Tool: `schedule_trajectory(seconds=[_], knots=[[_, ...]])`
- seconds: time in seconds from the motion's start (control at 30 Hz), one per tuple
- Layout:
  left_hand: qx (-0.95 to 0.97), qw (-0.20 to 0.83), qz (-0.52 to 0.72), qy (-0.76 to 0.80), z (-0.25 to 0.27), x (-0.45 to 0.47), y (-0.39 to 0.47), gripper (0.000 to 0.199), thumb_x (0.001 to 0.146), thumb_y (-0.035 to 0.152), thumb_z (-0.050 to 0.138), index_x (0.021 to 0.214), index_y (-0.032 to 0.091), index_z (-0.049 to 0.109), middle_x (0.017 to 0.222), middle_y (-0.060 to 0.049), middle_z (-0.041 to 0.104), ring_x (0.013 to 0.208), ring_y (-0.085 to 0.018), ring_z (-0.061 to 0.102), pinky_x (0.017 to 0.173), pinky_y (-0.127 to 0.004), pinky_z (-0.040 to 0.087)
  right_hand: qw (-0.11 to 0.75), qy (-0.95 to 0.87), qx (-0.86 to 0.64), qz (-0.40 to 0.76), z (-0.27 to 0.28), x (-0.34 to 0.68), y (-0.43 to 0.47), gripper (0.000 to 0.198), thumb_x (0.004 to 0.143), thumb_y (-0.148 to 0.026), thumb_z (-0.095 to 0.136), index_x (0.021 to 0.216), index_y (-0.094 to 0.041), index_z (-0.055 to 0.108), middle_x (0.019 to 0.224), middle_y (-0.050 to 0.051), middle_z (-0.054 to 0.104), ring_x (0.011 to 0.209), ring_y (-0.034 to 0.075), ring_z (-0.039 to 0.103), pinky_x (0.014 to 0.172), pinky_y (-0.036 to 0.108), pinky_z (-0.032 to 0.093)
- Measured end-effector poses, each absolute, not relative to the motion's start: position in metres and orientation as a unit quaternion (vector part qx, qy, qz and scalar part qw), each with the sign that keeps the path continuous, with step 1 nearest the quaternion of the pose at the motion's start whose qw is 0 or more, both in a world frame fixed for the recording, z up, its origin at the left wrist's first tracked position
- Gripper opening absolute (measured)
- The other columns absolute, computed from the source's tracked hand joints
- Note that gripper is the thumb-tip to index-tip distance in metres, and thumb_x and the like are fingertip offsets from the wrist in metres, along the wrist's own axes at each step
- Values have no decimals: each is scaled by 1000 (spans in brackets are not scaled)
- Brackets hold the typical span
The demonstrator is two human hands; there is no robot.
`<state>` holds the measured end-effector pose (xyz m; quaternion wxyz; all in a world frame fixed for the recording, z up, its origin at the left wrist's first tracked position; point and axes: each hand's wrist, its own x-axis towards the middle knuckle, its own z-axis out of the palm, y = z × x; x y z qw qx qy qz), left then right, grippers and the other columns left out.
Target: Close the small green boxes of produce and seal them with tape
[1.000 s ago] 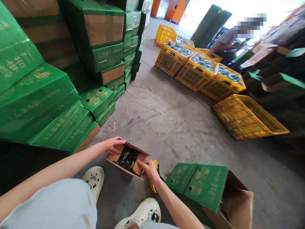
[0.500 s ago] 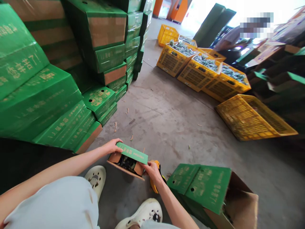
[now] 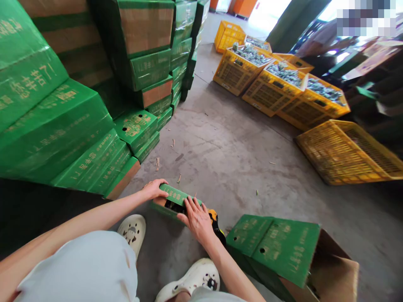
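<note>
A small green cardboard box [image 3: 178, 195] stands on the floor between my feet, its near side partly open with dark contents showing through the gap. My left hand [image 3: 155, 189] grips the left end of its green top flap, thumb on top. Across the right part of that flap lies my right hand [image 3: 199, 218], fingers outstretched and pressing on the cardboard. Just beyond my right wrist is a yellow and black tool [image 3: 217, 226], mostly hidden, so its kind cannot be made out. Right of it stands a larger green box [image 3: 283, 247] with an open end.
Stacks of green boxes [image 3: 78, 121] rise on the left. Yellow crates [image 3: 261, 94] full of greyish bundles stand at the back right, near a tilted yellow crate [image 3: 343, 155]. A person [image 3: 317, 44] sits behind them. Cardboard scraps [image 3: 157, 163] litter the floor.
My right hand has gone from holding the flap's right corner to lying flat on top of it. The green flap now lies lower over the opening. The view has shifted slightly.
</note>
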<state>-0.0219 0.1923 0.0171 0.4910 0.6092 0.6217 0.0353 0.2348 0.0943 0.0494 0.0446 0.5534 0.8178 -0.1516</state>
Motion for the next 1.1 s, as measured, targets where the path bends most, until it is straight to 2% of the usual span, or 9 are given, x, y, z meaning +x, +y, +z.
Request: schedule_trajectory(seconds=[0.13,0.23,0.33,0.4,0.53,0.67,0.77,0.93,1.1], knots=[[619,476,16,624,23,-20,193,65,70,38,81,133,27,68,124,-5,75,116,-31,68,97,-34,53,45,810,570,-131,40,233,111,65,105,-55,50,162,-24,40,157,17,51,137,35,50,112,54,40],[636,456,12,623,29,-10,185,64,78,32,74,140,27,64,142,-7,67,135,-33,58,111,-40,46,50,808,572,-132,34,231,114,69,104,-55,53,165,-31,32,158,13,51,138,35,48,116,59,36],[692,395,10,605,31,5,162,61,89,25,60,150,28,57,167,-7,39,159,-35,24,127,-53,23,47,807,575,-130,29,230,110,64,106,-52,50,165,-38,29,162,10,46,142,35,44,119,65,29],[771,335,5,542,29,13,142,64,96,28,52,160,27,43,174,-7,21,163,-31,7,130,-56,8,38,807,576,-122,25,229,105,61,108,-49,47,165,-40,29,166,9,41,146,35,41,121,67,24],[872,265,-26,410,18,14,113,105,87,58,68,168,18,15,175,-16,2,162,-35,-2,130,-57,1,13,816,568,-101,15,232,94,61,109,-49,40,167,-36,25,173,8,25,157,36,24,124,65,18],[902,185,-40,389,5,8,109,111,84,44,80,168,16,13,174,-18,2,161,-36,-3,130,-56,6,2,840,534,-93,8,236,88,100,94,-72,54,169,-15,19,174,20,13,159,43,8,124,67,10],[917,138,-34,372,-1,6,112,111,85,43,79,168,14,11,174,-18,5,162,-36,0,131,-55,11,4,849,519,-99,7,237,88,126,78,-81,66,167,-7,19,171,27,17,155,48,17,124,65,10],[931,97,-10,352,-6,4,112,110,91,45,72,168,10,2,173,-20,10,162,-34,6,130,-54,15,19,849,516,-114,17,236,95,127,73,-78,71,167,-7,22,158,28,40,139,48,37,119,64,21],[932,79,11,353,-15,4,108,111,92,41,70,167,11,-7,173,-19,12,162,-32,7,130,-52,18,18,860,497,-111,23,235,100,122,76,-79,64,166,-7,24,153,30,44,134,47,40,115,64,24]])
